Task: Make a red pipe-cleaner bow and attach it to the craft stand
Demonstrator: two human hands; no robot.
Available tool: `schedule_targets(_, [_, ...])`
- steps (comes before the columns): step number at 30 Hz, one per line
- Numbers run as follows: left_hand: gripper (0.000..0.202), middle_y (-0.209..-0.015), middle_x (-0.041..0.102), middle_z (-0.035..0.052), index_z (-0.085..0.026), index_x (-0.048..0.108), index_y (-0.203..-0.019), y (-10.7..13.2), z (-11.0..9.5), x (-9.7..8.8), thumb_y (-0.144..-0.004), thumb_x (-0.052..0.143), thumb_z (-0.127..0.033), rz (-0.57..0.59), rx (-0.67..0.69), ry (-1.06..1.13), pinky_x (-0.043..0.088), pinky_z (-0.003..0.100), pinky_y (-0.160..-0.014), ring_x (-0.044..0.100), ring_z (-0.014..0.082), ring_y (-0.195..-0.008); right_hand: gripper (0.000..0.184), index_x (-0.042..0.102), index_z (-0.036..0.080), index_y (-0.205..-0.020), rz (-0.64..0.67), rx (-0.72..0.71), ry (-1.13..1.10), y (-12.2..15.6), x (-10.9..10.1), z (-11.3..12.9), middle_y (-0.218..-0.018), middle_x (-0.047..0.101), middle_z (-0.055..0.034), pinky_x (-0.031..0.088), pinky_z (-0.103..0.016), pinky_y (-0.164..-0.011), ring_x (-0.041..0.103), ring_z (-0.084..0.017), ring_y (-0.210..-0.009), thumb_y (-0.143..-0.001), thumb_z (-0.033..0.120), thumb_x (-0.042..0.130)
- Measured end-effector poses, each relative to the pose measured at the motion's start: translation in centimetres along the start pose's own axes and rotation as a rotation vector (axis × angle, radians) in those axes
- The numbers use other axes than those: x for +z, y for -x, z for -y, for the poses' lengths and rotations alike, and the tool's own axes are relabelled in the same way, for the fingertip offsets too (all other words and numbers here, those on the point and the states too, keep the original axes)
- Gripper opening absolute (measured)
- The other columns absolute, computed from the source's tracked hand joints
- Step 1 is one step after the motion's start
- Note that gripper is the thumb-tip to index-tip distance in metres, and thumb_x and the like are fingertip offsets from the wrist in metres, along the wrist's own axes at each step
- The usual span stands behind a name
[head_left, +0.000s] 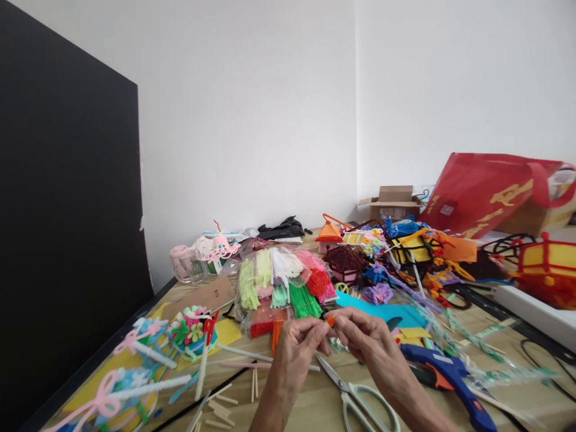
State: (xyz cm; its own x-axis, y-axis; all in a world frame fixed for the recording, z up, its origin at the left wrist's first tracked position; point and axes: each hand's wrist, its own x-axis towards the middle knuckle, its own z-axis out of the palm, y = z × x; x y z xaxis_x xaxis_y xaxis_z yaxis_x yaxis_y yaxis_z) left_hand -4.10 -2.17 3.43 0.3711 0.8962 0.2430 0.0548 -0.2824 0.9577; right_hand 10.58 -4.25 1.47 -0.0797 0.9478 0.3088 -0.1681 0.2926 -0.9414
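Note:
My left hand [297,343] and my right hand [366,337] meet over the middle of the table, fingertips pinched together. Between them is a short, fuzzy orange pipe cleaner piece [331,321], mostly hidden by the fingers. Just below the hands lie scissors [344,387] with pale green handles, blades slightly apart. A blue glue gun [456,377] rests right of my right wrist. Beyond my hands sits a heap of bagged pipe cleaners, with a green bundle [305,300] nearest. Orange pipe cleaners [275,337] stick out left of my left hand.
Pipe cleaner flowers [193,331] and pink bows [105,393] cover the left side. Small wooden sticks [220,414] lie in front. Lantern-like pieces [344,264], a red bag [483,195], a cardboard box [393,204] and a white power strip [533,321] stand behind and right.

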Motion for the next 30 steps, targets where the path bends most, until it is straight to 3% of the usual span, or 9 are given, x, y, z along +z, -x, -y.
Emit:
schedule_targets(4, [0.033, -0.057, 0.059, 0.0031, -0.015, 0.069, -0.068, 0.6, -0.6, 0.5, -0.084, 0.052, -0.038, -0.135, 0.114, -0.284, 0.039, 0.025, -0.058, 0.052, 0.0156, -0.057, 0.028, 0.063, 0.016, -0.082, -0.003, 0.014, -0.038, 0.0, 0.1, 0.1, -0.056, 0.033, 0.0069, 0.011, -0.024, -0.043, 0.017, -0.006, -0.046, -0.086, 0.043, 0.055])
schedule_targets(8, [0.023, -0.07, 0.066, 0.0073, -0.016, 0.068, -0.074, 0.9, 0.2, 1.2, -0.085, 0.052, -0.026, -0.297, 0.348, -0.582, 0.041, 0.027, -0.064, 0.058, 0.019, -0.067, 0.026, 0.061, 0.018, -0.079, -0.023, 0.047, -0.146, -0.2, 0.4, -0.6, -0.056, 0.036, 0.007, 0.011, -0.023, -0.043, 0.019, -0.006, -0.046, -0.084, 0.043, 0.059])
schedule_targets(11, [0.021, -0.067, 0.066, 0.0078, -0.017, 0.068, -0.077, 1.1, 1.0, 1.4, -0.086, 0.05, -0.021, -0.38, 0.514, -0.791, 0.04, 0.028, -0.063, 0.057, 0.019, -0.065, 0.032, 0.057, 0.017, -0.07, -0.032, 0.073, -0.198, -0.3, 0.6, -1.0, -0.055, 0.035, 0.0073, 0.009, -0.023, -0.041, 0.017, -0.005, -0.043, -0.081, 0.046, 0.06])
schedule_targets(13, [0.021, -0.065, 0.065, 0.0071, -0.018, 0.069, -0.078, 1.2, 1.1, 1.5, -0.086, 0.05, -0.022, -0.413, 0.541, -0.836, 0.039, 0.028, -0.062, 0.057, 0.0189, -0.063, 0.034, 0.054, 0.017, -0.065, -0.032, 0.072, -0.207, -0.2, 0.6, -0.9, -0.056, 0.035, 0.0071, 0.009, -0.024, -0.042, 0.016, -0.006, -0.043, -0.081, 0.047, 0.06])
schedule_targets(15, [0.021, -0.067, 0.065, 0.0067, -0.018, 0.068, -0.076, 1.2, 0.7, 1.5, -0.085, 0.051, -0.026, -0.393, 0.473, -0.747, 0.039, 0.028, -0.063, 0.056, 0.0189, -0.065, 0.032, 0.055, 0.017, -0.068, -0.027, 0.056, -0.196, -0.1, 0.5, -0.6, -0.056, 0.035, 0.0067, 0.011, -0.024, -0.043, 0.017, -0.006, -0.045, -0.083, 0.045, 0.059])
schedule_targets(18, [0.032, -0.064, 0.063, 0.0047, -0.016, 0.066, -0.07, 1.1, -0.1, 1.3, -0.084, 0.052, -0.041, -0.263, 0.205, -0.387, 0.04, 0.026, -0.061, 0.055, 0.0174, -0.063, 0.028, 0.061, 0.016, -0.08, -0.022, 0.025, -0.116, 0.1, 0.2, 0.1, -0.056, 0.035, 0.0065, 0.012, -0.024, -0.044, 0.02, -0.007, -0.047, -0.085, 0.043, 0.057])
schedule_targets(22, [0.057, -0.05, 0.052, 0.0007, -0.013, 0.065, -0.064, 0.7, -0.2, 0.7, -0.08, 0.043, -0.062, -0.113, -0.099, 0.069, 0.038, 0.024, -0.052, 0.049, 0.0129, -0.05, 0.03, 0.06, 0.016, -0.073, 0.017, -0.005, -0.025, 0.2, 0.0, 0.9, -0.054, 0.045, 0.0043, 0.016, -0.024, -0.044, 0.027, -0.007, -0.045, -0.087, 0.043, 0.055])
schedule_targets(26, [0.055, -0.049, 0.052, 0.0008, -0.01, 0.069, -0.07, 0.8, 0.2, 0.4, -0.076, 0.051, -0.062, 0.046, -0.184, 0.274, 0.039, 0.024, -0.053, 0.048, 0.0113, -0.047, 0.028, 0.064, 0.018, -0.08, 0.077, -0.006, -0.057, 0.1, 0.2, 1.2, -0.053, 0.052, 0.0026, 0.025, -0.024, -0.045, 0.037, -0.009, -0.043, -0.087, 0.043, 0.053])
schedule_targets(30, [0.046, -0.047, 0.05, -0.0005, -0.011, 0.069, -0.071, 1.0, 0.0, 0.4, -0.078, 0.054, -0.054, 0.077, -0.137, 0.274, 0.036, 0.023, -0.053, 0.045, 0.01, -0.047, 0.03, 0.067, 0.017, -0.082, 0.042, 0.009, 0.019, 0.1, 0.1, 1.2, -0.05, 0.044, 0.0046, 0.019, -0.023, -0.042, 0.026, -0.007, -0.041, -0.086, 0.045, 0.055])
